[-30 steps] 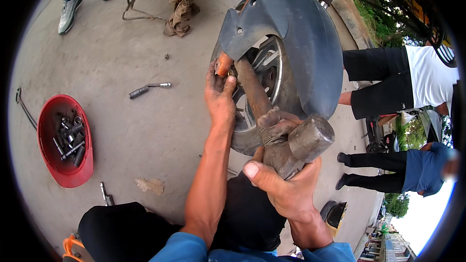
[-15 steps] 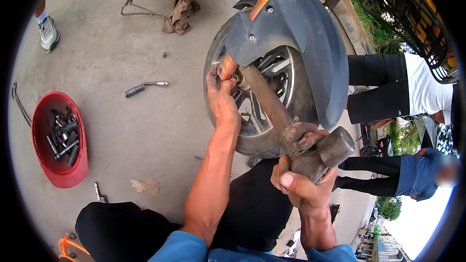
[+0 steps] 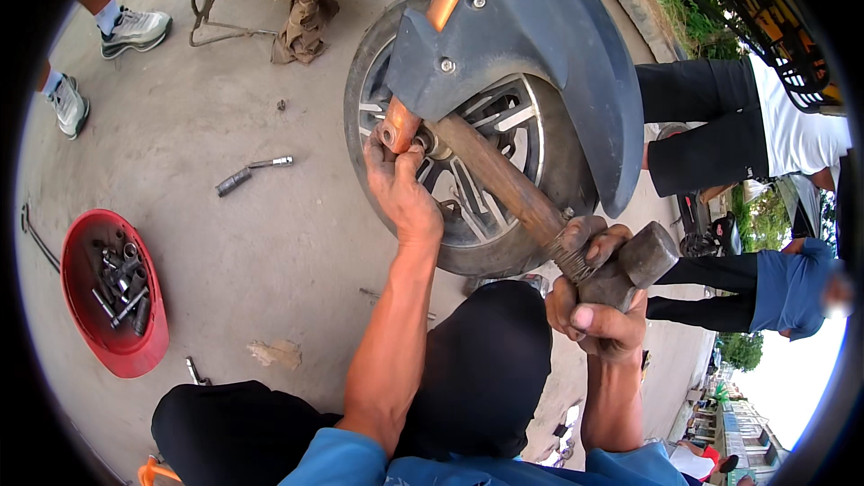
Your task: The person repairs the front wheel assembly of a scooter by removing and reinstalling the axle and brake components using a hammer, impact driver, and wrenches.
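Note:
My right hand (image 3: 608, 322) grips a hammer (image 3: 504, 178) close to its heavy metal head. The worn wooden handle slants up and left, its free end over the hub of a motorcycle front wheel (image 3: 486, 263). My left hand (image 3: 405, 196) is closed around the lower end of the copper-coloured fork leg (image 3: 400, 124), thumb and fingertips beside the hub. Some of those fingers are hidden behind the fork. A dark plastic fender (image 3: 540, 54) covers the upper part of the wheel, with two bolts showing.
At left, a red helmet (image 3: 135, 358) lies upturned, holding several sockets and tools. A jointed socket wrench (image 3: 256, 175) rests on the concrete. Brown cloth (image 3: 301, 18) hangs on a metal frame. A person's shoes (image 3: 135, 31) are at upper left; two people stand at right.
The hammer and my right hand have shifted slightly right in the picture, while the wheel and fork sit further left. More of the person's feet at upper left shows. Both hands keep their holds.

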Motion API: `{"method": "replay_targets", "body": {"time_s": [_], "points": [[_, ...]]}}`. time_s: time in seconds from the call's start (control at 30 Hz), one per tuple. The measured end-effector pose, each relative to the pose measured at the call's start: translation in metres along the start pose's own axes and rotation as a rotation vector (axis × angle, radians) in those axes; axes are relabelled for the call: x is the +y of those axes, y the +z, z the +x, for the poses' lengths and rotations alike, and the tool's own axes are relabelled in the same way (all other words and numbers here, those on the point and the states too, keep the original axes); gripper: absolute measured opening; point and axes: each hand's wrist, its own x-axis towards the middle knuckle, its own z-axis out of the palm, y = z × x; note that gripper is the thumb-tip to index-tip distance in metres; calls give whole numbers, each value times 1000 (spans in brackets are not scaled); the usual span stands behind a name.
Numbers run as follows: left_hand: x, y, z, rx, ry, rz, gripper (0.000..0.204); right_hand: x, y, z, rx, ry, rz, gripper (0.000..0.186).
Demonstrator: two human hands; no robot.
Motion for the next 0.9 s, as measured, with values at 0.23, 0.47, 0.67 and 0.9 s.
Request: {"method": "replay_targets", "body": {"time_s": [0.23,0.47,0.67,0.9], "points": [[8,8,-5,25,13,20,45,-12,27,-5,90,23,-109,53],[4,7,-3,15,-34,-29,46,-18,45,-6,95,20,-169,51],[5,5,-4,-8,-57,-19,48,-17,44,-5,43,8,-184,47],[4,-1,-1,-89,-60,-20,50,-11,51,-6,41,-45,-281,47]]}}
